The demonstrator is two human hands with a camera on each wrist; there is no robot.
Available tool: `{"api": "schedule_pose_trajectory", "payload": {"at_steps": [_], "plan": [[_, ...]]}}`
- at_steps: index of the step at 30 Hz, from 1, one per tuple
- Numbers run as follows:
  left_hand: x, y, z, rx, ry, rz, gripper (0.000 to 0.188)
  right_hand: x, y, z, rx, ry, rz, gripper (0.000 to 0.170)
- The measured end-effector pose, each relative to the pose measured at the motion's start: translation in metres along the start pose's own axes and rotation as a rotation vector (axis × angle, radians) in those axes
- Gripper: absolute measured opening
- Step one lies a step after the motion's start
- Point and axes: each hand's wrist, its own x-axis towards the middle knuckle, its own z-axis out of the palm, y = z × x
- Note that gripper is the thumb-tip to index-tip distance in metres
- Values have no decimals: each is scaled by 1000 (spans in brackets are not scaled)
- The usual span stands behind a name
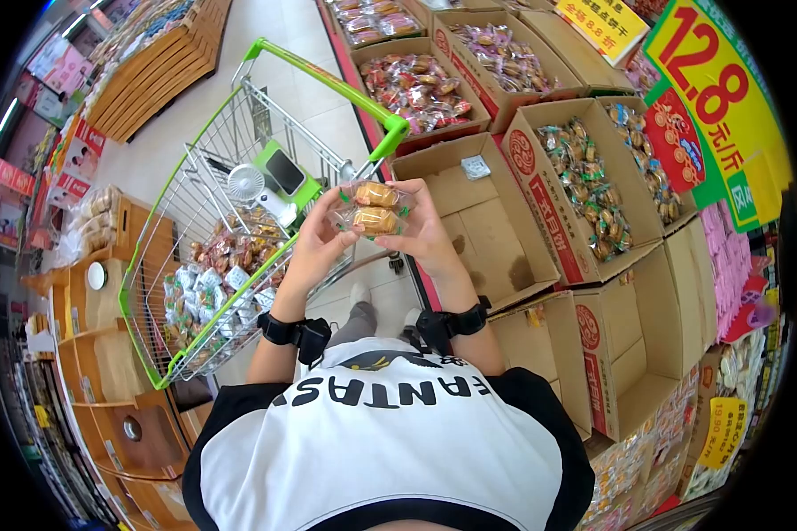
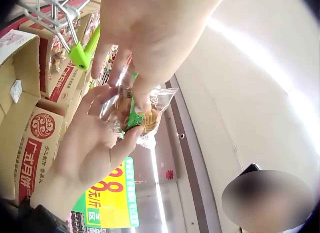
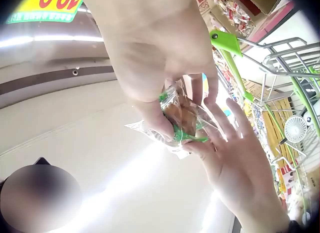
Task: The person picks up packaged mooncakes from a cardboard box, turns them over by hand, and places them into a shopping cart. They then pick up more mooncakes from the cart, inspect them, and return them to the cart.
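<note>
Two golden-brown mooncakes (image 1: 375, 219) in clear wrappers with green print are held up in front of the chest, one above the other in the head view. My left hand (image 1: 319, 237) pinches the wrapped mooncakes from the left side, its thumb on the near face. From the other side my right hand (image 1: 427, 232) grips them, thumb also in front. In the left wrist view, the thumb of the left hand (image 2: 145, 38) presses on the green-printed wrapper (image 2: 136, 115). The right wrist view has the right hand (image 3: 160, 53) above, with clear film sticking out past its thumb.
A shopping cart (image 1: 177, 190) with a green handle stands ahead to the left, holding wrapped snacks and a small white fan (image 1: 246, 182). On the right are cardboard boxes (image 1: 540, 212), some with wrapped pastries. A yellow price sign (image 1: 726, 97) hangs over them.
</note>
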Motion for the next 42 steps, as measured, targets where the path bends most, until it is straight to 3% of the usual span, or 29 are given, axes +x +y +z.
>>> {"api": "schedule_pose_trajectory", "payload": {"at_steps": [5, 7, 8, 10, 17, 19, 21, 23, 25, 28, 29, 32, 33, 35, 36, 38, 42], "plan": [[-14, 4, -24, 14, 77, -29, 53, 10, 6, 19, 45, -114, 65, 60], [-15, 7, -35, 45, 66, 73, 52, 14, 14, 22, -273, -89, -49, 59], [-17, 10, -41, 60, 88, 51, 52, 17, 15, 27, -275, -98, -49, 59], [-23, 19, -56, 93, 107, 32, 52, 23, 16, 39, -541, -83, -70, 57], [-69, 44, -137, 217, 233, 51, 59, 52, 65, 107, -550, -232, -59, 56], [-89, 51, -161, 131, 270, -100, 60, 56, 77, 130, -580, -276, -54, 57], [-108, 55, -185, 206, 302, -78, 60, 60, 88, 152, -618, -331, 147, 60], [-126, 55, -206, 183, 357, -58, 58, 64, 109, 171, -632, -358, 80, 59], [-141, 63, -220, 167, 444, -98, 55, 72, 122, 190, -655, -412, 211, 59], [-164, 59, -243, 80, 557, -76, 53, 79, 159, 213, -686, -478, 156, 59], [-174, 54, -256, 145, 580, -126, 53, 83, 161, 223, -629, -523, 241, 59], [-192, 52, -275, 108, 672, -127, 50, 83, 188, 245, -611, -559, 243, 59], [-198, 51, -281, 116, 707, -138, 48, 81, 210, 246, -676, -547, 153, 58], [-205, 66, -283, 144, 703, -174, 45, 82, 230, 257, -600, -606, 304, 58], [-213, 62, -291, 147, 717, -170, 45, 82, 241, 261, -595, -620, 304, 58], [-230, 45, -309, 142, 767, -227, 40, 82, 266, 270, -520, -634, 483, 61], [-251, 34, -326, 33, 924, -270, 41, 78, 315, 286, -558, -652, 488, 70]]}}
